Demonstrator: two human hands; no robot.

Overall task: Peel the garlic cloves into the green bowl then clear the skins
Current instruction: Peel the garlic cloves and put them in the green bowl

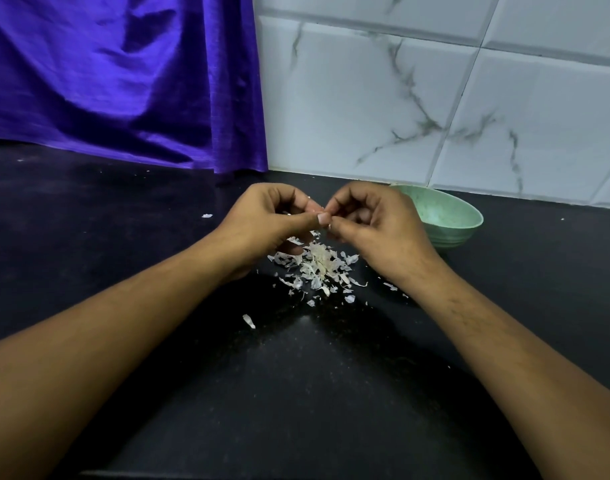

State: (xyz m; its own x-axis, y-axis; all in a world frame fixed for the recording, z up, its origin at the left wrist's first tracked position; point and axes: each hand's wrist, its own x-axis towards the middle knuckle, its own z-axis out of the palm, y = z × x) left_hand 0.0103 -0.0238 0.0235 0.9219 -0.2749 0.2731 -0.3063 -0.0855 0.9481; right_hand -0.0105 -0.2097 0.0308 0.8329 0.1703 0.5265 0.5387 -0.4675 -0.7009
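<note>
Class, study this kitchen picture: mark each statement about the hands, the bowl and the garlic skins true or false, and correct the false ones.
1. The pale green round bowl stands on the black speckled countertop, just beyond the right hand. True.
2. The heap of papery white garlic skins lies inside the bowl. False: it lies on the countertop, below the hands.
3. The left hand and right hand pinch a small pale garlic piece between their fingertips. True.
4. The hanging cloth at the back left is red. False: it is purple.
</note>
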